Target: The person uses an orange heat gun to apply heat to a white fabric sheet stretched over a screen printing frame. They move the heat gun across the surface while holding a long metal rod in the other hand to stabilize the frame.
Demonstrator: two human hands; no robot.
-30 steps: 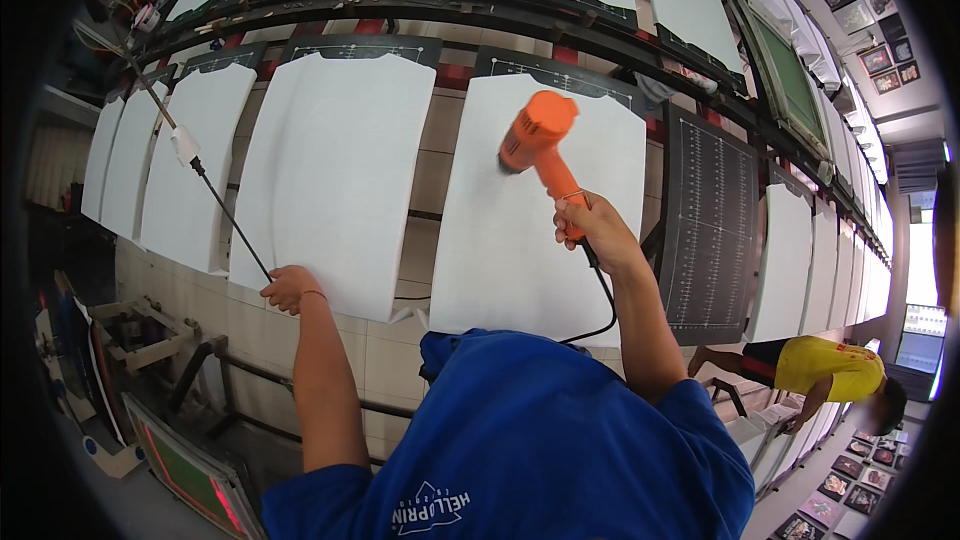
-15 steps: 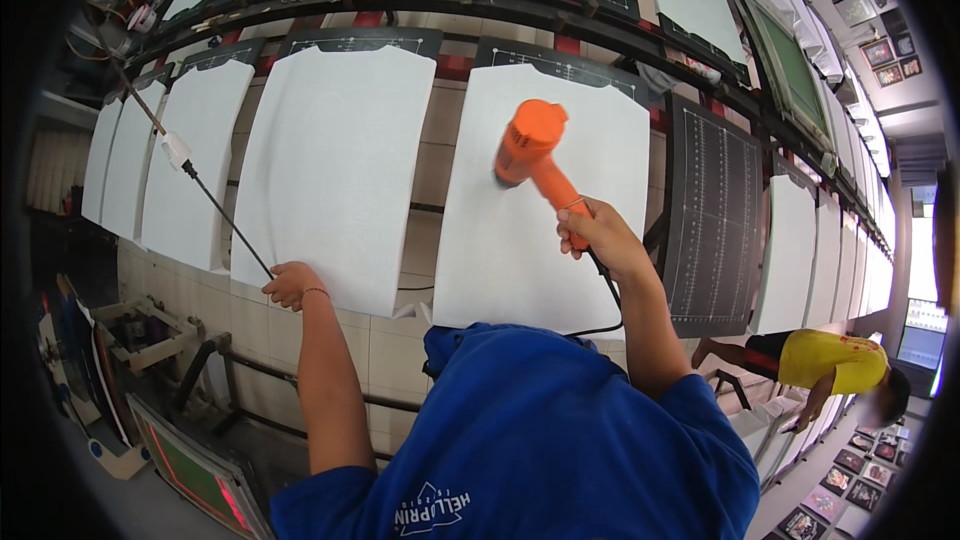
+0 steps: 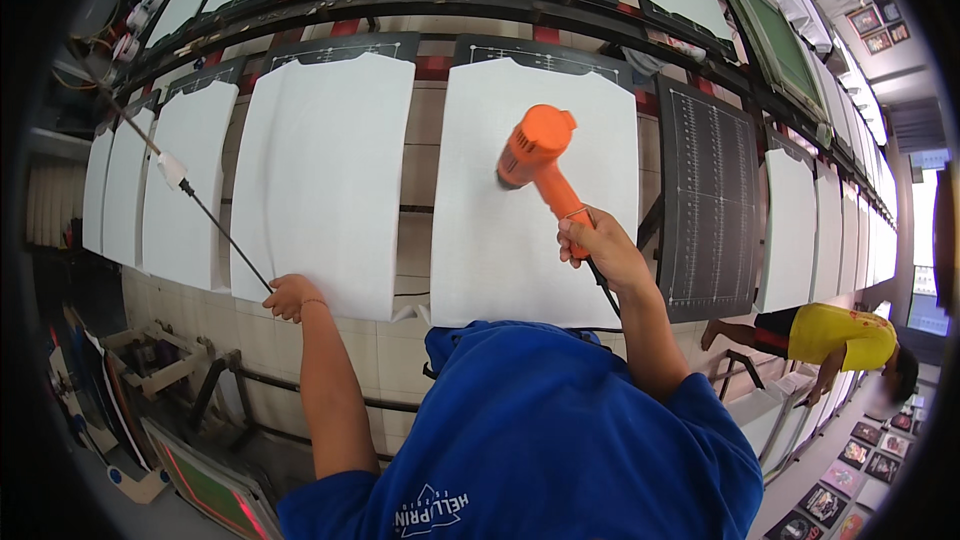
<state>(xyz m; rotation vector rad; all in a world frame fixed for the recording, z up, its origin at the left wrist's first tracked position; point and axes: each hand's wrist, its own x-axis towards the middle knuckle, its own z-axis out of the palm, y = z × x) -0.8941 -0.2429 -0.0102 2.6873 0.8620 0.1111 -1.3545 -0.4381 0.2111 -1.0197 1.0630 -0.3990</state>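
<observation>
My right hand (image 3: 605, 248) is wrapped round the handle of an orange heat gun (image 3: 538, 145). Its nozzle points down over a white shirt (image 3: 500, 250) stretched on a dark board. From the handle a black cord hangs toward my body. My left hand (image 3: 292, 297) is closed round a black power cord (image 3: 228, 232) at the near edge of the neighbouring white shirt (image 3: 325, 170). That cord runs taut up and left to a white plug connector (image 3: 172, 170). The gap between nozzle and cloth is hard to judge from above.
More shirt-covered boards line both sides, and a bare black board with white markings (image 3: 708, 205) lies to the right. Black rails (image 3: 420, 0) run behind. A framed screen (image 3: 205, 475) stands at lower left. Another person in a yellow top (image 3: 840, 338) is at the right.
The boards sit slightly farther left in the picture. The heat gun has shifted a little rightward over the shirt. Both hands keep their grip. The person in yellow has moved slightly.
</observation>
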